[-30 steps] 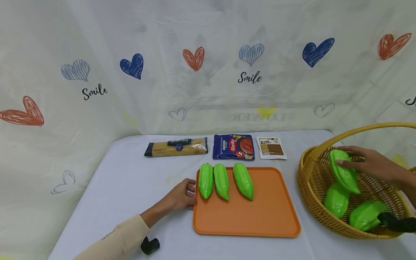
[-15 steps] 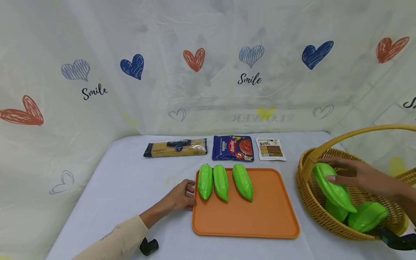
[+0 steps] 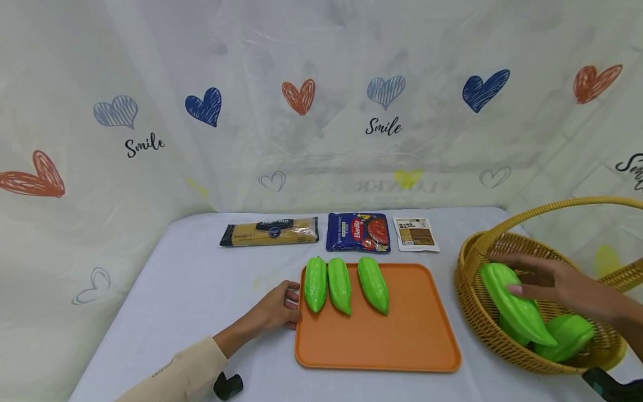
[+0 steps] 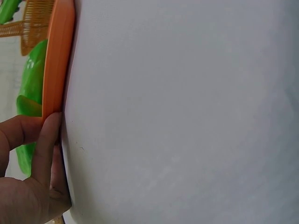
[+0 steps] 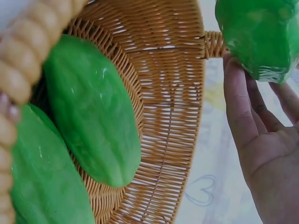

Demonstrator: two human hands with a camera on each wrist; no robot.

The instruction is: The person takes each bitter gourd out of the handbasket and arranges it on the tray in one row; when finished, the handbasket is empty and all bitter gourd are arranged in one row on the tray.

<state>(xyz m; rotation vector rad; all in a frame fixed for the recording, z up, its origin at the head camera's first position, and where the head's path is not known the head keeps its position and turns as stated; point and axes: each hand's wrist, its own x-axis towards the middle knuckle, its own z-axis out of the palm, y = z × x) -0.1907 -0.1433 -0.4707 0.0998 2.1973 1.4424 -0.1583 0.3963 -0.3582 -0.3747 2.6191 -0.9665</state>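
My left hand (image 3: 278, 306) pinches the left rim of an orange tray (image 3: 402, 340), fingers against its edge in the left wrist view. Three glossy, ridged green gourds lie on the tray in a row: a left gourd (image 3: 315, 285), a middle gourd (image 3: 340, 286) and a right gourd (image 3: 374, 286). Over a wicker basket (image 3: 474, 290), my right hand (image 3: 562, 287) grips another green gourd (image 3: 512, 301), tilted with its tip down. Two more gourds sit inside: one gourd (image 5: 91, 112) and another gourd (image 5: 44, 172) partly behind the handle in the right wrist view.
A spaghetti pack (image 3: 271, 231), a blue Barilla pouch (image 3: 358, 232) and a white and brown sachet (image 3: 415, 234) line the table's back. The basket's arched handle (image 3: 562, 202) rises by my right arm. A heart-printed curtain (image 3: 321, 145) hangs behind.
My right hand has moved left and a little down with the gourd. The left hand keeps its hold on the tray. The head view has shifted slightly.
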